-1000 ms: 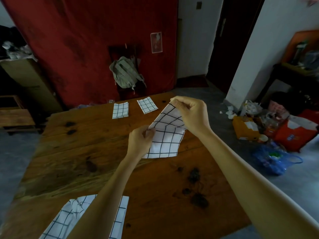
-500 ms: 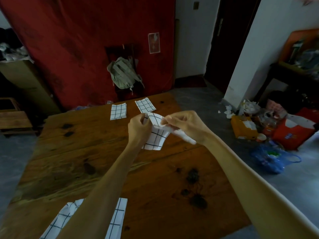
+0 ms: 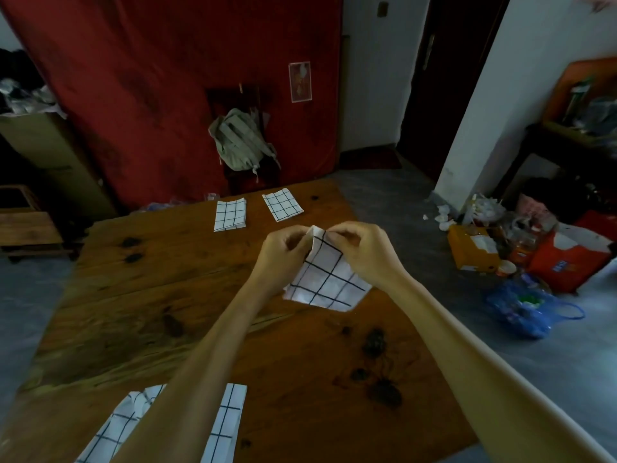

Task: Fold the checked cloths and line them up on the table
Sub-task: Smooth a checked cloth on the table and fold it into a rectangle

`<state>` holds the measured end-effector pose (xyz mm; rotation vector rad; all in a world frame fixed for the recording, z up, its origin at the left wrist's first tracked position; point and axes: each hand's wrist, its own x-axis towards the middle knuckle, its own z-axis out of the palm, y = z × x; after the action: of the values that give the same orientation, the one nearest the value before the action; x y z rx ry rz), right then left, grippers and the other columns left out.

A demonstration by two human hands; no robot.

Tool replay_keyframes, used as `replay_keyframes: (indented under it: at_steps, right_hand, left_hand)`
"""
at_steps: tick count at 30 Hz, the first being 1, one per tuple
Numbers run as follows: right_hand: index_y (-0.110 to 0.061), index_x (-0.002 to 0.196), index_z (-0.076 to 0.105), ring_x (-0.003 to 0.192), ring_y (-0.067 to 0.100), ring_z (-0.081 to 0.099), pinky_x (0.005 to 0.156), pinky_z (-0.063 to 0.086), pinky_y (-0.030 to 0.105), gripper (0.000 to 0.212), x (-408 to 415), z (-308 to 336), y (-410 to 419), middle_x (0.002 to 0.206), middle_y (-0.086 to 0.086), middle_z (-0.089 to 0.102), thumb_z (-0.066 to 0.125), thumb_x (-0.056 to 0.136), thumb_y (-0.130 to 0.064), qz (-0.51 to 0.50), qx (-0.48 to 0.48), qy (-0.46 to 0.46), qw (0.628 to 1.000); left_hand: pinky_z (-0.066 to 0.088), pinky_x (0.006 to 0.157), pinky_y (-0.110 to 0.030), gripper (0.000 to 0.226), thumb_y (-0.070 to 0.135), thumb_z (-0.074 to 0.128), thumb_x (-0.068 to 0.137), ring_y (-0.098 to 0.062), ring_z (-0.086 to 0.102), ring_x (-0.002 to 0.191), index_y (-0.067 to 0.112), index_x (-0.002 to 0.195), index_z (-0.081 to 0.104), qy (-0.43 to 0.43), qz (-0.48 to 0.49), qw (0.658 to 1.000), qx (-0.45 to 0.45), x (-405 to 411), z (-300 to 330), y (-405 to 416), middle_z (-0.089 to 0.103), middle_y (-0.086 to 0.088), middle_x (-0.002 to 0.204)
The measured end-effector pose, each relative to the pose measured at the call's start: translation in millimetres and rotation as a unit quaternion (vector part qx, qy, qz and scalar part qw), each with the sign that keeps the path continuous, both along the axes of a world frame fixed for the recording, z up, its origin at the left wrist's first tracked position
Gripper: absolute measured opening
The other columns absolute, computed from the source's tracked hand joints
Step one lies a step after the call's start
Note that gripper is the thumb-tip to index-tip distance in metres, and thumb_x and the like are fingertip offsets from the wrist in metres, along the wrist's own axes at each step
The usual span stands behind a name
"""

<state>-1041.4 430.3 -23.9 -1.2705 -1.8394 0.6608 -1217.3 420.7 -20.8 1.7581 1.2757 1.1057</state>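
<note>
Head view: a cloth [image 3: 325, 279] was pinched at its top by both hands [image 3: 283, 252] [image 3: 362, 250]. It was held above the table [image 3: 167, 295], apparently clear of it.

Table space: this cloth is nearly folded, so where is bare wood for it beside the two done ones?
Bare table lies left of the left folded cloth, and a narrower strip right of the right folded cloth. The near-left edge is crowded by unfolded cloths.

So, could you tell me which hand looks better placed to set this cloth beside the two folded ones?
Probably the right hand: it pinches the cloth on the side nearer the open spot right of the folded cloths.
</note>
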Motion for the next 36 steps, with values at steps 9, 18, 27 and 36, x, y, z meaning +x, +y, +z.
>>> replay_keyframes:
  at_steps: [9,18,27,36]
  right_hand:
    - [-0.027,0.091,0.061,0.060,0.000,0.054,0.053,0.044,0.014,0.013,4,-9,2,0.075,-0.002,0.061,0.051,0.099,-0.029,-0.111,-0.056,0.072,0.990]
    - [-0.026,0.097,0.065,0.087,0.005,0.065,0.074,0.054,0.023,0.011,0,-3,-3,0.091,-0.007,0.068,0.054,0.097,-0.027,-0.074,-0.066,0.160,0.982]
    - [-0.031,0.094,0.068,0.092,0.009,0.068,0.087,0.056,0.035,0.010,0,2,-2,0.093,-0.008,0.072,0.062,0.092,-0.024,-0.092,-0.118,0.260,0.954]
    - [-0.026,0.094,0.071,0.089,0.013,0.069,0.083,0.057,0.034,0.011,4,-1,-3,0.090,-0.004,0.073,0.059,0.093,-0.027,-0.093,-0.123,0.276,0.949]
  left_hand:
    - [0.043,0.056,-0.016,0.015,0.033,0.061,0.090,0.000,0.057,0.066,0.022,0.100,0.066,-0.014,0.062,0.998,-0.027,-9,-16,-12,0.065,0.007,0.085]
    - [0.050,0.066,-0.014,0.008,0.024,0.065,0.088,-0.001,0.062,0.081,0.022,0.096,0.067,-0.046,0.110,0.993,0.019,-7,-10,-17,0.068,0.010,0.087]
    - [0.040,0.053,-0.006,0.013,0.020,0.063,0.090,0.006,0.056,0.061,0.011,0.097,0.070,-0.058,0.137,0.988,0.042,-11,-4,-19,0.064,0.012,0.076]
    - [0.042,0.056,-0.007,0.010,0.021,0.060,0.092,0.001,0.058,0.069,0.016,0.096,0.069,-0.057,0.136,0.988,0.041,-11,-5,-18,0.064,0.012,0.078]
